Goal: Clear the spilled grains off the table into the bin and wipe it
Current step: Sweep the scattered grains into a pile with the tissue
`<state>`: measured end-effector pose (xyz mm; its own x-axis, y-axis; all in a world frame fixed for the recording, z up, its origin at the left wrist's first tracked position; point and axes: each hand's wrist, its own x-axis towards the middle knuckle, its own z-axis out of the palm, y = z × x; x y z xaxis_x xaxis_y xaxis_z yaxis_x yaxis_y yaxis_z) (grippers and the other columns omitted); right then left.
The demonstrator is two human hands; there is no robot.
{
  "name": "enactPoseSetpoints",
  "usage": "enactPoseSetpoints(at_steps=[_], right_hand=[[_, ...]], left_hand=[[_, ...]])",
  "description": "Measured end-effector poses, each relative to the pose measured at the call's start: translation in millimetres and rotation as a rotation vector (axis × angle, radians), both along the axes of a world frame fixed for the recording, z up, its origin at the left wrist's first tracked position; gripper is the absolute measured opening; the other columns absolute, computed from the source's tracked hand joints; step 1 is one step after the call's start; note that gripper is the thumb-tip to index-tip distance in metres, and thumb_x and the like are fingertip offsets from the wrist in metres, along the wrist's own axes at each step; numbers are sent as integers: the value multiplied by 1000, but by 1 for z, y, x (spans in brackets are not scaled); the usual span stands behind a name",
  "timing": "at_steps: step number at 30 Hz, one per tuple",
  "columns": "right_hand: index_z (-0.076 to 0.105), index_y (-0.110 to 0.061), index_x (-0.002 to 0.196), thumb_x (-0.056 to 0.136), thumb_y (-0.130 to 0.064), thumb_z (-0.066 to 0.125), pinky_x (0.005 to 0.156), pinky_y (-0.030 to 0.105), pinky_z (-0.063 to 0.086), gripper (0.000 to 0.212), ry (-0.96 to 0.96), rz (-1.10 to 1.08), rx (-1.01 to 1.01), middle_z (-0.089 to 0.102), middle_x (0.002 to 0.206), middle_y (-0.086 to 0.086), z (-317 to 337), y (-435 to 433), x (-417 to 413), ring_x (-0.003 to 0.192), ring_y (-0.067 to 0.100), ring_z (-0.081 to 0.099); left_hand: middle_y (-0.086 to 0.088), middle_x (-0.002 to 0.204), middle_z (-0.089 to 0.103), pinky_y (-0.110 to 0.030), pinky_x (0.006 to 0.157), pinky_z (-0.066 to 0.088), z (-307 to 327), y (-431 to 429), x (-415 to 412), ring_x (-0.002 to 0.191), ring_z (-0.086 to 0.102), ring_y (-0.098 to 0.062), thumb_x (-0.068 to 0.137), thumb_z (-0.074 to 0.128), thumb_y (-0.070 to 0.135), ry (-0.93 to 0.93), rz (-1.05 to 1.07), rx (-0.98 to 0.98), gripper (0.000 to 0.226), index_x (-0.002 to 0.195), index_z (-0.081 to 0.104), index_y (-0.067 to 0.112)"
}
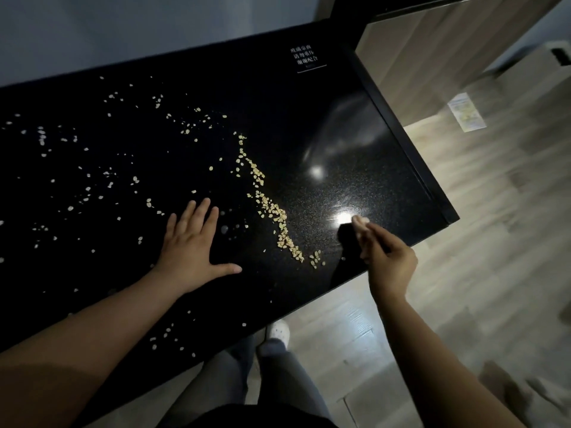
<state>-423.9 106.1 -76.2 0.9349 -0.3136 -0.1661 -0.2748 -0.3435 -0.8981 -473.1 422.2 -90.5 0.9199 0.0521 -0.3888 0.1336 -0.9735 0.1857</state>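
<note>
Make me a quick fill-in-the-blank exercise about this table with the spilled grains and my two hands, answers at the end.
1. The left hand rests ____ on the black table, fingers spread.
2. The densest line of grains lies between the two ____.
3. White printed text sits near the table's far ____ corner.
4. The shoe below the table's near edge is ____.

Missing words: flat; hands; right; white.

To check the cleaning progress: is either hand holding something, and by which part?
Left hand lies flat on the glossy black table, holding nothing. Right hand is blurred: cannot tell.
</note>
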Motion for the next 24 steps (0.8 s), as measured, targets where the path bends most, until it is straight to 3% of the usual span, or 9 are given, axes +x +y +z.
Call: enactPoseSetpoints(at_steps=[2,4,9,13,15,17,19,21,24], right_hand=[[75,-26,105,85,-17,75,68,9,46,22,33,-80,-54,76,96,5,-10,-3,-4,62,-8,56],[72,-22,113,85,-14,74,72,1,42,29,28,-95,-124,74,100,4,-22,13,-19,75,-9,59],[75,-23,108,83,-7,74,91,26,52,29,-17,176,-22,72,105,-5,-37,78,-68,98,7,67],[75,-26,106,86,-4,70,88,33,56,30,-13,159,130,75,101,-5,-26,80,-58,91,5,69],[73,-33,104,86,-5,70,78,30,55,34,-58,122,139,76,94,-4,-16,63,-40,80,2,66],[72,-37,102,87,-5,69,75,23,52,36,-91,105,124,75,86,-15,-10,42,-17,77,-3,64],[74,-33,104,87,-6,69,82,24,55,32,-75,85,100,74,88,-19,-10,26,4,85,-1,68],[75,-23,108,88,-8,69,93,30,54,26,-28,83,37,75,100,-10,-18,19,15,96,5,69],[74,-17,111,86,-9,72,93,12,47,26,-5,120,-30,72,106,-6,-33,29,11,102,7,66]], left_hand=[[-1,159,-18,-44,117,-11,-1,0,0,144,-22,-19,59,53,85,-1,13,-12,128,152,-2,16],[0,159,-18,-43,117,-12,0,1,0,144,-23,-18,59,54,84,0,18,-17,129,152,-3,17],[2,158,-19,-43,117,-11,0,0,1,144,-22,-16,56,53,85,-1,20,-13,129,152,-1,18],[3,158,-19,-42,117,-10,2,-2,2,143,-23,-16,56,57,83,15,37,-18,130,152,-2,19],[3,158,-19,-43,117,-10,2,-2,1,143,-23,-16,56,58,83,15,41,-30,130,152,-2,19],[4,158,-19,-42,117,-10,1,-2,1,144,-22,-16,55,56,84,16,41,-39,130,152,-1,19],[4,158,-18,-42,117,-10,0,-1,0,144,-21,-16,53,53,85,15,45,-41,131,153,-1,20],[4,158,-18,-43,118,-9,-1,-1,0,144,-21,-15,51,50,87,11,45,-39,132,152,-1,20],[5,158,-18,-43,118,-9,-3,0,-1,143,-22,-14,53,54,85,3,50,-50,130,152,0,20]])
